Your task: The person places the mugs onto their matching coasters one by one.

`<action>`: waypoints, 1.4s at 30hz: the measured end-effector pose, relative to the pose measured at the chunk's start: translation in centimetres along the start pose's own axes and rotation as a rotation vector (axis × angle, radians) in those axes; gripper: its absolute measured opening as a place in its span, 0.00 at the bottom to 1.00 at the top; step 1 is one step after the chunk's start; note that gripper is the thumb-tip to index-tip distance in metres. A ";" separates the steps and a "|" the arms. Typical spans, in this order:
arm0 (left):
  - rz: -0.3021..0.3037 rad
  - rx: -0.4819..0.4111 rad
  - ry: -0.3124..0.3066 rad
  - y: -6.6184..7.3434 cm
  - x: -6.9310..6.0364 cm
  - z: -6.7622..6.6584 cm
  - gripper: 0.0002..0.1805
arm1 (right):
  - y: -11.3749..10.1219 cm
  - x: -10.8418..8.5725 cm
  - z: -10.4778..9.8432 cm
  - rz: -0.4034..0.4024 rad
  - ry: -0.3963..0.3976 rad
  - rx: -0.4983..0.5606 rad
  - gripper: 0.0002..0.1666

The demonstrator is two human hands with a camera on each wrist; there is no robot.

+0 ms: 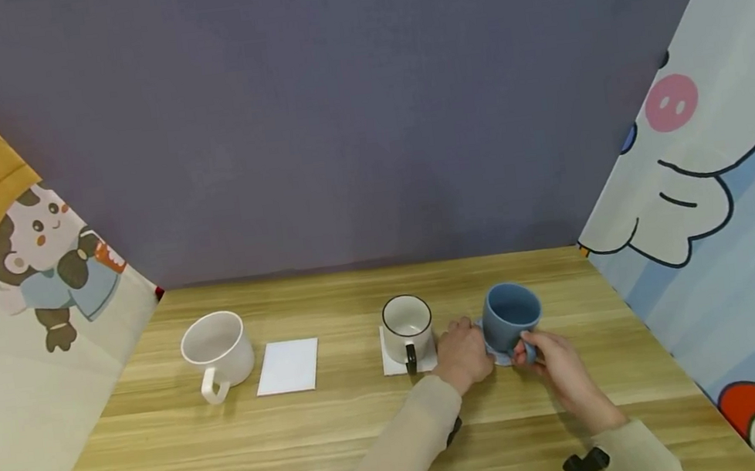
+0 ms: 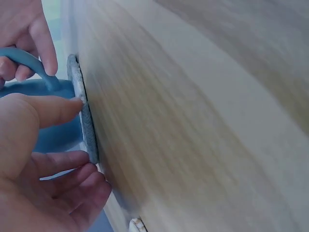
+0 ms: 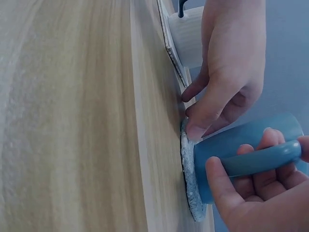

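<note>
A blue mug (image 1: 512,312) stands on a round light-blue coaster (image 1: 501,359) at the right of the table. My right hand (image 1: 562,371) holds the mug's handle (image 3: 260,159), fingers curled round it. Beside the mug, my left hand (image 1: 463,355) pinches the edge of the coaster, with its thumb on the top face and the fingers along the rim, as the left wrist view shows. Just left of that hand, a white mug with a black rim and black handle (image 1: 406,318) sits on a white square coaster (image 1: 392,366).
Farther left lies another white square coaster (image 1: 288,367) with nothing on it. A wide white cup (image 1: 219,351) stands directly on the wooden table (image 1: 249,460) at the far left. A grey panel (image 1: 350,114) rises behind the table, and printed cartoon panels flank both sides.
</note>
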State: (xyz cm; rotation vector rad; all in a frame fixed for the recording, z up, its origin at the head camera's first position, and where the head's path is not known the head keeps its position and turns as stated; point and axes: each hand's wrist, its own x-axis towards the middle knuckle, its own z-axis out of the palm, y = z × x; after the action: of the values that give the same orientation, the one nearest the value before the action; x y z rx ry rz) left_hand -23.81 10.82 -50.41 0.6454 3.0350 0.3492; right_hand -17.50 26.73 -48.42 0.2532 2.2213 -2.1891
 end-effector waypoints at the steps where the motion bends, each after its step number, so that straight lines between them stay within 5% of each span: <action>1: -0.005 -0.003 -0.002 0.1 0.0 0.0 0.21 | 0.1 0.0 -0.1 0.001 -0.001 -0.004 0.20; 10: -0.071 -0.136 -0.019 1.3 -0.5 -2.4 0.14 | 0.3 0.6 -0.8 0.024 -0.028 0.022 0.20; 22: -0.047 -0.153 -0.002 1.6 -1.8 -5.4 0.16 | 0.2 0.8 -1.0 0.021 -0.036 0.045 0.18; 31: 0.091 -0.232 0.162 1.2 -3.7 -7.3 0.09 | 0.5 0.6 -0.9 0.026 -0.028 0.059 0.18; 42: 0.276 -0.104 0.409 1.1 -7.3 -10.9 0.10 | 0.8 0.6 -0.8 -0.016 -0.027 0.050 0.21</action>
State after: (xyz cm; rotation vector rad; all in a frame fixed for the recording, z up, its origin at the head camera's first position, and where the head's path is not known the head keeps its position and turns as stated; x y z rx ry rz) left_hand -17.39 6.54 -39.75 1.1140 3.2685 0.7247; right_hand -17.86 27.59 -49.31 0.2051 2.1652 -2.2442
